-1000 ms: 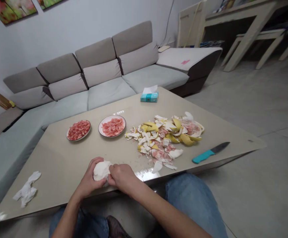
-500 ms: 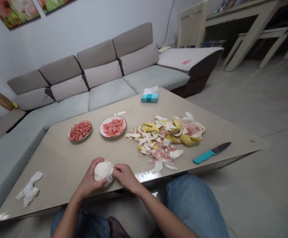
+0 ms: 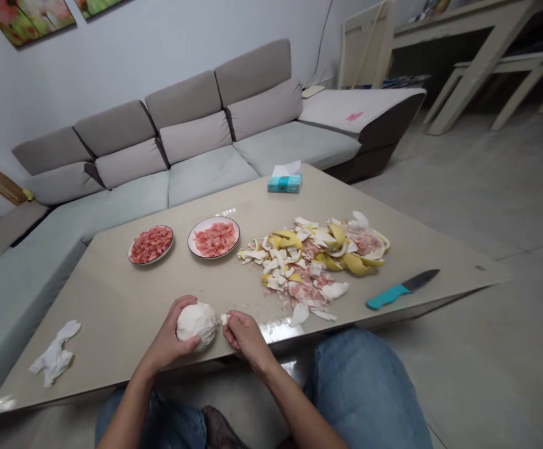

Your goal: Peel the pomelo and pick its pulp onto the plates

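Note:
My left hand (image 3: pixel 171 340) is wrapped round a white, peeled pomelo (image 3: pixel 197 322) at the near edge of the table (image 3: pixel 112 299). My right hand (image 3: pixel 245 335) sits just right of the fruit, its fingers pinched on a small white piece of pith (image 3: pixel 225 318) pulled a little away from it. A heap of yellow and white peel scraps (image 3: pixel 315 259) lies to the right of my hands. Two plates of pink fruit flesh (image 3: pixel 151 244) (image 3: pixel 214 237) stand further back on the table.
A teal-handled knife (image 3: pixel 399 289) lies near the table's right edge. A crumpled white tissue (image 3: pixel 55 360) lies at the near left, a teal tissue box (image 3: pixel 284 181) at the far edge. A grey sofa (image 3: pixel 182 137) stands behind the table. My knees in jeans (image 3: pixel 365 386) are below.
My right hand has drawn away from the pomelo to the right, pulling off a small white piece of pith. My left hand keeps hold of the fruit.

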### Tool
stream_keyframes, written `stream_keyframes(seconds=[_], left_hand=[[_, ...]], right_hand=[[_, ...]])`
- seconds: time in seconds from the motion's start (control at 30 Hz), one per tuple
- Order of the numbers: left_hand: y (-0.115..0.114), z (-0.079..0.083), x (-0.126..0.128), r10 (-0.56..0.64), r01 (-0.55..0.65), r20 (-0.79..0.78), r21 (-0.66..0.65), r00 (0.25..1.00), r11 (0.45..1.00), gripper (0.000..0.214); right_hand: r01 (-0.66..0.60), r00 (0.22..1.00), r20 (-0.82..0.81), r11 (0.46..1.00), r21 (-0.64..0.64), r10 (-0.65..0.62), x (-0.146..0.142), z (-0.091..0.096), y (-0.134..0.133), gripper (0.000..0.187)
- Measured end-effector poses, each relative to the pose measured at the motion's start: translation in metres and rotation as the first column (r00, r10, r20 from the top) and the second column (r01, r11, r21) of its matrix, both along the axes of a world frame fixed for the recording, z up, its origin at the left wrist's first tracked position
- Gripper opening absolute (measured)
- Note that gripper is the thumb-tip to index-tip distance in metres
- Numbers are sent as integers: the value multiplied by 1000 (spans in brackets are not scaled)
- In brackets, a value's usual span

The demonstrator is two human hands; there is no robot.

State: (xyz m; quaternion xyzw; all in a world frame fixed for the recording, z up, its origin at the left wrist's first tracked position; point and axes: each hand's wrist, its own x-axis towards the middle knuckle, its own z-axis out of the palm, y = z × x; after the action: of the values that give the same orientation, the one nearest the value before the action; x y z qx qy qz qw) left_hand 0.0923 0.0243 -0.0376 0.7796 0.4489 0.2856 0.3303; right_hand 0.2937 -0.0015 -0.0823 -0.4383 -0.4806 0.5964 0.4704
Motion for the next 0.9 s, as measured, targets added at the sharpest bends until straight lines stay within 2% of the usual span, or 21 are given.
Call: stream_keyframes(seconds=[0.2,0.27,0.37,0.47,0.5,0.57,0.63,0.67,0.9], left_hand=[[0,-1,-1,12,-12,12,-1,1000,1000,64],[-1,-1,-1,13,-13,17,5,1000,1000,63],[-1,-2,-2,19,-19,24,7,1000,1000,62],[-1,-3,-2,34,-34,24,-8,999,999,63],[-1,-3,-2,36,-36,21,-15,999,999,63],[0,-4,-2,34,-33,16,-25,999,999,63],[0,-4,-3,31,-31,15,-22,999,999,63],[-1,-4,-3,32,-31,15,-19,999,999,63],[0,-4,-3,34,-34,7,-11,999,999,61]], right_hand=[[24,996,91,1000,-14,-23,21,9,-2,25],[-5,998,59,1000,-23,6,29,15,5,26],[-31,998,-50,998,-52,28,45,25,21,27],[60,979,-190,996,-73,-73,63,33,38,31],[116,954,-269,990,-84,-135,69,35,43,32],[226,855,-448,965,-130,-261,78,37,50,34],[274,759,-560,943,-189,-333,84,36,53,35],[274,740,-576,938,-213,-347,85,34,54,34],[287,791,-476,920,-268,-385,68,16,45,27]])
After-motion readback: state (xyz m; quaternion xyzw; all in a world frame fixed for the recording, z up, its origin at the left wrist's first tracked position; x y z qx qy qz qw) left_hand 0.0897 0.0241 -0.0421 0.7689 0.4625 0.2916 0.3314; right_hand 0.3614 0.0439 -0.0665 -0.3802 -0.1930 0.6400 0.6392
